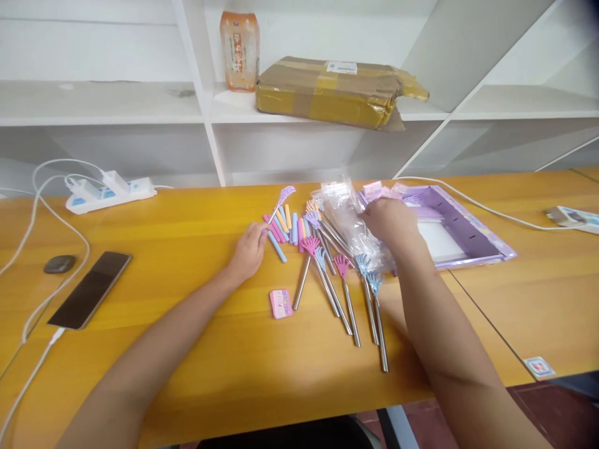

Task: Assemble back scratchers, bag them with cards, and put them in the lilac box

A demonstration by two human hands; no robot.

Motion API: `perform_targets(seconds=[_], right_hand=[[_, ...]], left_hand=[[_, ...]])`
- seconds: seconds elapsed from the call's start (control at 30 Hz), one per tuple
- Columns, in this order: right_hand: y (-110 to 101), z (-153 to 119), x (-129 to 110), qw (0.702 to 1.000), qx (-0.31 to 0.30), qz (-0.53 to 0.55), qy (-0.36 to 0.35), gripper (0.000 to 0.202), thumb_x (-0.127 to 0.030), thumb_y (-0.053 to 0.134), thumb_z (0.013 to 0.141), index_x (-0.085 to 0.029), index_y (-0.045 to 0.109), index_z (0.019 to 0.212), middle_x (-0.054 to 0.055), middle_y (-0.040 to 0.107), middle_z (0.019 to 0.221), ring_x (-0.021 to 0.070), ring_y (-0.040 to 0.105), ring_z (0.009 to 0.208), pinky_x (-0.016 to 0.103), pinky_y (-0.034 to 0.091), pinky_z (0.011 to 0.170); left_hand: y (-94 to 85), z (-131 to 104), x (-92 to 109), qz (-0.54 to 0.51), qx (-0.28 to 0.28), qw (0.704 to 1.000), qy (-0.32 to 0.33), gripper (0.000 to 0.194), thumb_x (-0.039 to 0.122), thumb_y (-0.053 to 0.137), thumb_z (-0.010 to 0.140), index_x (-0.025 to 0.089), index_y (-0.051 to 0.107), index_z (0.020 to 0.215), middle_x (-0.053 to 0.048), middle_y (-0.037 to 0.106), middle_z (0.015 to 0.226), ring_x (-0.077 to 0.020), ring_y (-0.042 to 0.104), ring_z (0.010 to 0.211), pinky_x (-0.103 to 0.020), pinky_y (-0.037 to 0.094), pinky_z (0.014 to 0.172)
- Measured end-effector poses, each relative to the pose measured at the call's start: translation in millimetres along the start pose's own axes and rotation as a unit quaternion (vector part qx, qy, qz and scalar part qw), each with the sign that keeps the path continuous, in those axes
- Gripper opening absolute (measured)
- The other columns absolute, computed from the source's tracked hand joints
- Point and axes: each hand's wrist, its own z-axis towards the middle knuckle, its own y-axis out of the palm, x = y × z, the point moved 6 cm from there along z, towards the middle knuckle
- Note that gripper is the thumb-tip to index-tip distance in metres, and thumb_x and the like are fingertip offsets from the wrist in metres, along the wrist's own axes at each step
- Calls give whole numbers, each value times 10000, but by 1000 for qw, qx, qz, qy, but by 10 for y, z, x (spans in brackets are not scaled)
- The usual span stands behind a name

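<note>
My left hand (249, 249) is closed round the lower end of a back scratcher, whose purple claw head (285, 194) points up and away. Beside it lie several coloured handle sleeves (287, 226) in pink, blue and yellow. My right hand (393, 218) reaches over a heap of clear plastic bags (344, 209) and pinches at the edge of a bag; its fingertips are partly hidden. More back scratchers with metal rods lie fanned out in front, among them a pink one (349, 299) and a blue one (380, 324). Nearer me is a small stack of pink cards (281, 304).
A purple open box (486, 231) sits right of the bags. At left are a phone (91, 290), a dark small case (59, 264), a power strip (112, 194) and white cables. A taped carton (327, 90) and an orange pack (240, 53) stand on the shelf.
</note>
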Motion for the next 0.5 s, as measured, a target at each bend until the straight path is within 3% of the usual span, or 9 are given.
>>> perform_targets(seconds=[0.13,0.27,0.4,0.5], right_hand=[[-484,-275,-239,983,158,86,-35,360,-370,524,1061,-140,800,1031,191,724,1150,286,687,906,396,487,745],[-776,-730,-782,935,269,184,-137,309,-376,546,1076,-179,753,959,122,705,1042,198,610,749,335,401,641],[-721,-1070,-1296,891,241,288,-255,210,-314,584,1077,-200,691,937,64,691,932,172,600,747,313,431,681],[-633,-1151,-1469,851,178,376,-320,179,-325,627,1075,-208,669,947,45,704,902,172,630,784,303,465,728]], left_hand=[[-65,2,96,-43,3,999,-11,245,313,451,1108,213,672,1077,-90,648,1132,-226,629,1105,-369,514,1038],[-22,-52,287,-164,-20,986,-16,282,421,526,1079,207,710,1103,-85,586,1154,-213,605,987,-352,537,924],[184,-137,536,-245,-94,965,-3,396,518,700,987,212,699,1238,-95,582,1201,-231,612,1004,-351,556,862],[273,-176,580,-271,-69,960,-21,360,487,727,983,192,709,1190,-100,615,1166,-249,627,1068,-373,561,924]])
